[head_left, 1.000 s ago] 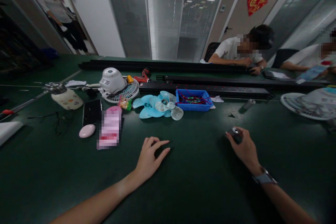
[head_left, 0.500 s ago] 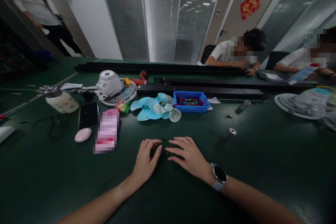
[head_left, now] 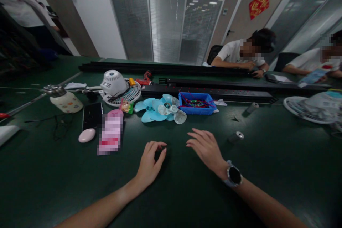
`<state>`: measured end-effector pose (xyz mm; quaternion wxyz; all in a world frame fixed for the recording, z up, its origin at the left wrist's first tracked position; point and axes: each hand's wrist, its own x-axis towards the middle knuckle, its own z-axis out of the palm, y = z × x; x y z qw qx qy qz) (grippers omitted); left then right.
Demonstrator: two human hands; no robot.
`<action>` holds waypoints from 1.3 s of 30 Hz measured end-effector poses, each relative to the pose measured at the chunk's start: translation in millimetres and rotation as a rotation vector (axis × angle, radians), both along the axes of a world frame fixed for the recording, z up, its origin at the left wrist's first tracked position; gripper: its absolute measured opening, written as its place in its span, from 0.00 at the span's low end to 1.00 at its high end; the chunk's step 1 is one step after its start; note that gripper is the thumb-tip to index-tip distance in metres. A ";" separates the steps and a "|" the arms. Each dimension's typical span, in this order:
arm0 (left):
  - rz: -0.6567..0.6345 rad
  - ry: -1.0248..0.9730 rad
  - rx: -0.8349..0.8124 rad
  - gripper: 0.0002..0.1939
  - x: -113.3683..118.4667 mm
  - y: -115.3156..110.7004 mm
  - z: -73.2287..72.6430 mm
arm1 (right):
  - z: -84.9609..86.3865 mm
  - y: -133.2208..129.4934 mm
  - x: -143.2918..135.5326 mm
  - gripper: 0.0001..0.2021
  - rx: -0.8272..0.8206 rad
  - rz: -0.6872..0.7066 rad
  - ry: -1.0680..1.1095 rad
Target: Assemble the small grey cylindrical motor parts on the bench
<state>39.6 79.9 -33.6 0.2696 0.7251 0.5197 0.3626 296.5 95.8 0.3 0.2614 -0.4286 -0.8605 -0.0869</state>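
My left hand (head_left: 151, 160) is over the green table (head_left: 171, 192) at the centre, its thumb and fingers apart with nothing between them. To its right, my right hand (head_left: 207, 149) is raised with fingers spread, holding nothing; a watch (head_left: 234, 175) is on that wrist. The nearest thing to my right hand is an upright metal cylinder (head_left: 236, 136). Light blue fan blades (head_left: 157, 109), with a clear one (head_left: 180, 117) among them, lie beyond both hands, beside a blue bin (head_left: 199, 110) of coloured wires.
A white fan part (head_left: 113, 83), red drill (head_left: 144, 80), phone (head_left: 92, 115), pink case (head_left: 87, 135), pink packet (head_left: 110, 131) and jug (head_left: 66, 102) are at left. Long black rails (head_left: 213, 92) cross the back. Another fan (head_left: 304, 108) lies right. Two people sit opposite; another stands at far left.
My right hand has moved right and away from my left hand, toward the metal cylinder. My left hand has kept nearly the same pose. The view has shifted slightly.
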 end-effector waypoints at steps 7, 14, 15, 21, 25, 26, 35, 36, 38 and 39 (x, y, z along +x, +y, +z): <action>-0.018 0.009 -0.007 0.11 -0.6 1.3 -1.8 | 21.0 -0.2 131.0 0.14 0.239 -0.511 -0.053; 0.011 0.006 -0.007 0.12 -0.9 0.7 -3.6 | -0.5 -5.5 161.2 0.24 0.094 -0.654 -0.134; 0.011 0.004 -0.008 0.12 -0.9 0.6 -3.8 | -2.0 -5.5 160.5 0.24 0.086 -0.668 -0.122; 0.010 -0.005 -0.031 0.12 -0.5 0.4 -3.7 | -2.8 -6.7 157.7 0.26 0.027 -0.738 -0.080; 0.001 -0.002 -0.046 0.12 -0.8 0.4 -2.8 | -0.6 -8.6 157.5 0.29 -0.029 -0.745 -0.060; -0.002 -0.003 -0.047 0.12 -0.9 0.3 -2.6 | 0.1 -9.1 157.8 0.29 -0.047 -0.748 -0.049; -0.018 -0.012 -0.037 0.12 -1.5 0.0 -1.6 | -2.4 -11.3 168.4 0.29 -0.091 -0.804 -0.071; -0.018 -0.014 -0.034 0.12 -1.6 0.1 -1.8 | -3.1 -11.4 169.1 0.30 -0.099 -0.802 -0.073; -0.015 -0.018 -0.028 0.12 -1.6 0.3 -2.4 | -3.8 -11.6 169.5 0.29 -0.109 -0.801 -0.069; -0.012 -0.020 -0.028 0.12 -1.5 0.3 -2.5 | -3.7 -11.7 169.1 0.29 -0.110 -0.804 -0.069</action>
